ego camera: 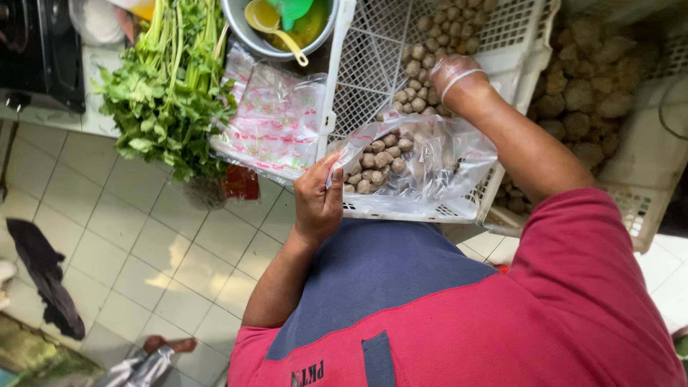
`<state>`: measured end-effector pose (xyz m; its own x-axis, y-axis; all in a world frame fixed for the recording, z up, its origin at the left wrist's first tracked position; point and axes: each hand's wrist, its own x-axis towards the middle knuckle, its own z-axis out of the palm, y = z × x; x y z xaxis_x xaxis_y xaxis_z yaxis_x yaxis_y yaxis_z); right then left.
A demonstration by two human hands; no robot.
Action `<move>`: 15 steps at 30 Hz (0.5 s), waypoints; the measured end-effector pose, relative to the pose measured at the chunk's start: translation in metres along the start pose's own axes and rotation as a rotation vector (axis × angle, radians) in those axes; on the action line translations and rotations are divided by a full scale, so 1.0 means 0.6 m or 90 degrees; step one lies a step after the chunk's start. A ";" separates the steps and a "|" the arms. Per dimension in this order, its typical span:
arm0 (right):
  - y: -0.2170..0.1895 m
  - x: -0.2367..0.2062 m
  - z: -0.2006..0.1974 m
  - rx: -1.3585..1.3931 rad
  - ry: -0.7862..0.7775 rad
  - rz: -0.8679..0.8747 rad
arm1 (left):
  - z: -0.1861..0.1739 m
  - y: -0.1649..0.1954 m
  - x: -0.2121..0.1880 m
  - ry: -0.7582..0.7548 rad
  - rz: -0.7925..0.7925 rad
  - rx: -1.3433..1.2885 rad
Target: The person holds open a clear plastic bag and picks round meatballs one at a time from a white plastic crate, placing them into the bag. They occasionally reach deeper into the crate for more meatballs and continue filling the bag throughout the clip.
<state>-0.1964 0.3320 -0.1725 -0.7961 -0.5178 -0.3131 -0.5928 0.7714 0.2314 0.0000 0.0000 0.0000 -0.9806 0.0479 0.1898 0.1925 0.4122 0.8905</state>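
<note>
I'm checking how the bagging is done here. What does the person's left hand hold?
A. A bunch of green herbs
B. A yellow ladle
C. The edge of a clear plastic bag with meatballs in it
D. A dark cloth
C: the left hand pinches the rim of the clear plastic bag holding brown meatballs.

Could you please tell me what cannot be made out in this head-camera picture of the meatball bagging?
- Right hand, head view: a clear glove blurs the fingers; its grip is unclear.
- Clear bag: wrinkles and glare hide the meatball count.
- Metal bowl: cut off by the top edge.
- Left hand: fingertips hidden behind the bag's edge.
</note>
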 end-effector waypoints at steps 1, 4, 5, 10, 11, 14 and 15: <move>-0.001 0.003 -0.001 0.005 0.030 -0.009 | -0.002 0.004 0.002 0.002 -0.006 -0.010; 0.004 0.010 0.000 0.037 0.074 -0.026 | -0.005 0.017 0.004 0.009 -0.019 -0.025; 0.013 0.013 -0.002 0.056 0.062 -0.021 | -0.005 0.020 0.006 0.009 -0.017 -0.022; 0.062 -0.026 -0.095 0.406 0.240 0.117 | -0.007 0.026 0.009 0.017 0.009 -0.022; 0.065 -0.045 -0.132 0.658 0.203 0.150 | -0.008 0.027 0.010 0.017 0.007 -0.029; 0.036 -0.136 -0.238 0.999 0.167 0.015 | -0.007 0.027 0.008 0.008 -0.015 -0.030; 0.005 -0.153 -0.267 0.957 0.162 -0.123 | -0.008 0.026 0.009 0.003 -0.020 -0.026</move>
<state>-0.1447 0.3227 0.0045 -0.8156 -0.5777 -0.0316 -0.1431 0.2543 -0.9565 -0.0022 0.0023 0.0168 -0.9862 0.0307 0.1627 0.1623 0.3763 0.9122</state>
